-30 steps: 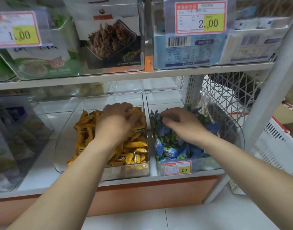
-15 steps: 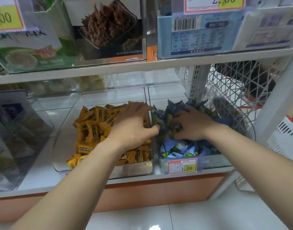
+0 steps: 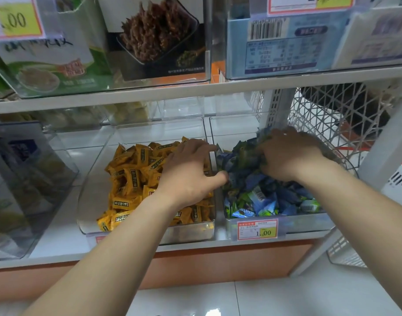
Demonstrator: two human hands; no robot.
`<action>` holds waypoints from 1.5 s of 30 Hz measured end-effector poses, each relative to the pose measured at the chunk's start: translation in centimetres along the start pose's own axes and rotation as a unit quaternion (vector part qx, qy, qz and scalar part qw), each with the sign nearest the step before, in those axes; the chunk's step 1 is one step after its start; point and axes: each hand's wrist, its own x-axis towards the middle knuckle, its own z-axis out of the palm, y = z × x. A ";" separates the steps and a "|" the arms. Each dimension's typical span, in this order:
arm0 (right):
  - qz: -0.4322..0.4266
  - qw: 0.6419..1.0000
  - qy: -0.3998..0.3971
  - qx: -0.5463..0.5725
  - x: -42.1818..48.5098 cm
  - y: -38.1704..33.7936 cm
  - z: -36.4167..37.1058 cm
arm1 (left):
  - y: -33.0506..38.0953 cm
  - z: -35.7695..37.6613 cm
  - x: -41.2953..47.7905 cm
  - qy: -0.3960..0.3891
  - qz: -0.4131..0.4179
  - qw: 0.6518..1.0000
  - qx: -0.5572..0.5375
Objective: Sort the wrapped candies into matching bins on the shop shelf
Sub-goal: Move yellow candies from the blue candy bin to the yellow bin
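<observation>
**Both hands down in the two candy bins**

On my feed the left hand (image 3: 188, 174) lies palm down on the yellow candies (image 3: 131, 179), over the right side of their heap. Its fingers are bent and point toward the wall shared with the neighbouring bin. The thumb reaches across that wall and touches the blue candies (image 3: 263, 195). The fingertips are hidden from me, so I cannot tell whether this hand holds a wrapper.

The right hand (image 3: 291, 153) sits on the far part of the blue heap. Its fingers are curled down into the wrappers and grip a clump of them, which bunches up round the knuckles.

The yellow candies fill the left bin (image 3: 90, 201), a clear tub on the lower shelf (image 3: 58, 242), mostly in its middle and right. The blue candies, some with green on the wrapper, fill the right bin (image 3: 309, 222), which stands just beside the left one. A price tag (image 3: 257, 229) reading 1.00 is fixed to the near wall of the right bin.

To the right of the bins stands a white wire basket (image 3: 332, 115). On the upper shelf (image 3: 218, 87) I see printed snack boxes (image 3: 159, 37) behind clear fronts.
</observation>
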 end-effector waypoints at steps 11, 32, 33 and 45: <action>-0.161 0.971 -0.139 0.106 0.4 -2.6 2.6 | -0.3 0.1 0.1 -0.001 -0.004 1.000 -0.027; -0.200 0.958 -0.186 0.084 4.5 -3.6 3.0 | -0.4 1.1 -0.6 0.031 0.015 0.999 -0.032; -0.192 0.955 -0.207 0.087 3.9 -3.1 2.5 | -0.5 1.1 -0.6 0.031 0.016 0.999 -0.034; -0.119 0.976 -0.138 0.120 10.7 -4.5 2.3 | -0.6 1.3 -0.9 0.030 0.019 0.999 -0.039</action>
